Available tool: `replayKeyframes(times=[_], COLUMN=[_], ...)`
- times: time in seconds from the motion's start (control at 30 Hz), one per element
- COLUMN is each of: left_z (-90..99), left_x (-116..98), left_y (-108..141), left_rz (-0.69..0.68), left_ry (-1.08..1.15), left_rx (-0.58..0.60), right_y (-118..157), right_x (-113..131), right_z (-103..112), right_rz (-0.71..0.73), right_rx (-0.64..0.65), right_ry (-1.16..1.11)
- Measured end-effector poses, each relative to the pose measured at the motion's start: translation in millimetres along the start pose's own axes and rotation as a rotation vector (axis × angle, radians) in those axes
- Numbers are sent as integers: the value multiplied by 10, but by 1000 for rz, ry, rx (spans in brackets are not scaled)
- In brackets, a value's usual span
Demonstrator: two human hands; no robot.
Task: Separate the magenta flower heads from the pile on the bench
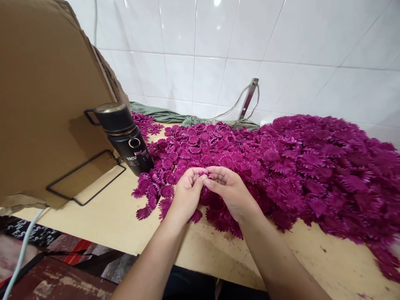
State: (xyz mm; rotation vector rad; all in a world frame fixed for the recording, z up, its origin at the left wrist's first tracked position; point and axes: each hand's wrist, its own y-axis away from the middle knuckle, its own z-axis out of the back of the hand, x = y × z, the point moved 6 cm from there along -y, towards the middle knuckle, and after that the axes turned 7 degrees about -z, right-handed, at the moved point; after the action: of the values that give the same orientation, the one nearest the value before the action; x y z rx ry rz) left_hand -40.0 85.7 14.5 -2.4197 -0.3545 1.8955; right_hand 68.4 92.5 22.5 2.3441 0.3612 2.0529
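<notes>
My left hand (191, 188) and my right hand (225, 186) meet fingertip to fingertip above the front of a purple flower heap. Both are closed in a pinch on one small purple artificial flower piece (203, 173), mostly covered by the thumbs and fingers. Behind and to the right spreads the large heap of purple artificial flowers (312, 166), many of them flat, with fringed petals. Smaller round, toothed-edge pieces (193, 139) lie beyond my hands, and a few loose ones (150, 196) rest to the left of my left hand.
A black vacuum flask (128, 141) stands left of the flowers, before a big cardboard sheet (46, 91). A black wire frame (90, 179) leans at its foot. Green cloth (162, 113) and a metal bracket (249, 98) line the tiled wall. The wooden table's front edge (137, 250) is near.
</notes>
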Motion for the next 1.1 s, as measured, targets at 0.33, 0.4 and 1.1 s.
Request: replayKeyframes(times=[0.33, 0.4, 1.1], left_z=[65, 73, 33], left_x=[65, 69, -26], left_y=[-26, -10, 62], left_rz=[63, 70, -65], left_ry=[115, 115, -184], left_rx=[-27, -37, 30], right_y=[45, 38, 106], right_x=[-16, -27, 29], right_z=[-102, -84, 25], right_rz=[86, 98, 323], right_rx=[62, 41, -316], right_ry=[42, 33, 238])
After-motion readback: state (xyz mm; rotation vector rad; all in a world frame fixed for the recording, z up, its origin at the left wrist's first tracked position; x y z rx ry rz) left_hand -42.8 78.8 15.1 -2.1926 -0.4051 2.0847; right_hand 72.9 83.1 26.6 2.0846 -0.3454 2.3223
